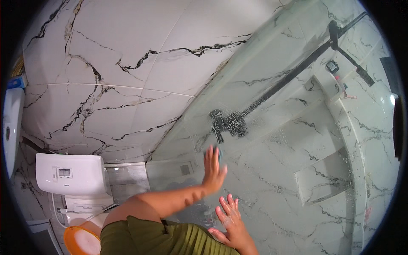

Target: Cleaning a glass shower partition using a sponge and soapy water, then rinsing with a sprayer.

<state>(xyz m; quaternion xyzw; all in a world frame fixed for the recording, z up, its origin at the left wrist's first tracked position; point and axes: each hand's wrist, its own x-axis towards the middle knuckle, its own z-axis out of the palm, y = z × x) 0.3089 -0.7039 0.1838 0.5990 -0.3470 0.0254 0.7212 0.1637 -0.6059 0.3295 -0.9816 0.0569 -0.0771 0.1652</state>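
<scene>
My left hand (214, 172) is pressed flat toward a glass shower panel (255, 178), its back facing me. Under its fingers a teal sponge-like pad (220, 155) is partly hidden, held against the glass. Lower and to the right, my right hand (230, 220) has its fingers spread and nothing in it. White suds cling to its back and knuckles; whether it touches the glass I cannot tell. Foam streaks and droplets mark the panel above my left hand, in front of a black shower mixer (228, 122). The pleated olive garment (165, 236) I wear fills the bottom.
An orange basin (71, 237) with whitish foamy liquid stands at lower left, beside a white toilet (71, 173). A white washbasin (14, 127) lines the left edge. Behind the glass are a black shower rail (287, 78), a wall niche (325, 181) and a curved ledge (350, 134).
</scene>
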